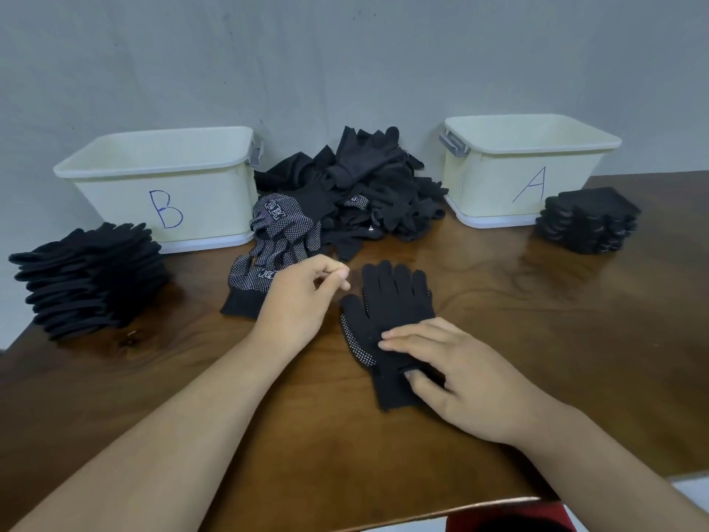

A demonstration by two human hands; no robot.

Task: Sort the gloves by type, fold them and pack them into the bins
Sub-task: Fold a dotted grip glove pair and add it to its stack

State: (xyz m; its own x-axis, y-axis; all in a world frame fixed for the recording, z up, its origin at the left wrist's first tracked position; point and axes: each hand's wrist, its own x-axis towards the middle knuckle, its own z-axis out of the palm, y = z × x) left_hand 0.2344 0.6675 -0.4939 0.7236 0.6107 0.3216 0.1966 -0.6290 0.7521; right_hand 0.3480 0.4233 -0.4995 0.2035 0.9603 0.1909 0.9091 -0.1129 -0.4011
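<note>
The right hand [452, 370] lies flat, fingers straight, on a glove [387, 301] spread on the table [537, 320] before the pile [364, 174], the left hand [299, 301] hovering beside it, loosely curled, empty.

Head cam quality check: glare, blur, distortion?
Head view: wide-angle bowing toward the edges; soft sheen and reflections on the table by bin A; black pile nearly featureless, under-exposed; whole frame slightly soft, no strong motion blur.

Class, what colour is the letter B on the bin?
The letter B is blue, handwritten on the cream bin; head view shows it.
</note>
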